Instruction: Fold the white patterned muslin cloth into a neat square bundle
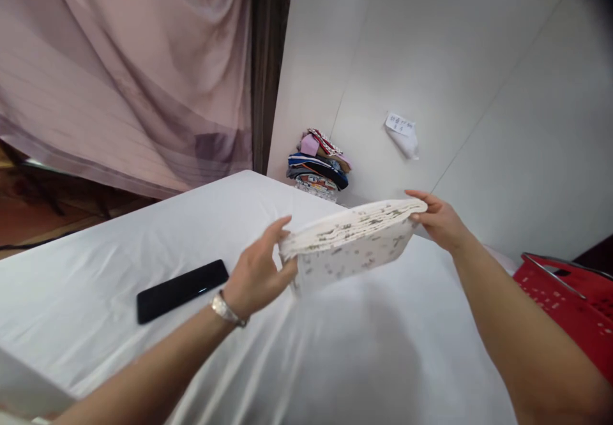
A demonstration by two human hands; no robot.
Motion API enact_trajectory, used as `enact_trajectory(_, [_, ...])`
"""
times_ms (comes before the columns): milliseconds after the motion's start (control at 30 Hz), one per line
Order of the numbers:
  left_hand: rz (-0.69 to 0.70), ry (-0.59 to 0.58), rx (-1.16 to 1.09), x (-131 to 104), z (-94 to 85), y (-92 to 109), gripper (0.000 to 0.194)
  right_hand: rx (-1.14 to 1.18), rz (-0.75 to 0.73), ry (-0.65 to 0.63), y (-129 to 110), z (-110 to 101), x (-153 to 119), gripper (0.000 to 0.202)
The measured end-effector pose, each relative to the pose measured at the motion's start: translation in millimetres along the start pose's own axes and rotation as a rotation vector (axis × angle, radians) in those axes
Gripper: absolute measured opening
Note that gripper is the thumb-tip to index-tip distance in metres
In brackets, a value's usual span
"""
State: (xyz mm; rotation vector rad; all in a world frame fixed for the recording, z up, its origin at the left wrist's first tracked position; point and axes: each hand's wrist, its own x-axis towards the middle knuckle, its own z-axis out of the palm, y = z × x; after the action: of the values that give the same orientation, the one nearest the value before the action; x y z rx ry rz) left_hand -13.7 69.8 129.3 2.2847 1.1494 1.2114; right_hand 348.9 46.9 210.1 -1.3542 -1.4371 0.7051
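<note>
A folded white cloth with a small print [354, 246] is held up between my two hands, its layered edge facing upward. My left hand [261, 268], with a silvery band at the wrist, pinches its left end between thumb and fingers. At the right end, my right hand [438, 219] grips the corner the same way. The cloth is above a white sheet [345, 361] that covers the surface below. To the left of my left hand, a black phone-like slab [182, 291] lies on the sheet.
Beyond the sheet's far edge is a stack of folded clothes [318, 166] by the pale wall. A paper note [401, 133] is in front of that wall. A red basket [565, 304] stands at right. A pink curtain [143, 61] hangs at left.
</note>
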Motion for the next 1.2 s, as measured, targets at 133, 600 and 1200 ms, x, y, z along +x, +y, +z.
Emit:
enact_trajectory(133, [0.168, 0.03, 0.151, 36, -35.7, 11, 0.06, -0.044, -0.028, 0.048, -15, -3, -22, 0.052])
enact_trajectory(600, [-0.028, -0.464, 0.179, 72, -33.8, -8, 0.068, 0.048, 0.179, 0.067, 36, 16, -45, 0.049])
enact_trajectory(1200, [0.475, -0.389, 0.324, -26, 80.6, -86, 0.068, -0.701, -0.067, -0.068, 180, 40, -137, 0.04])
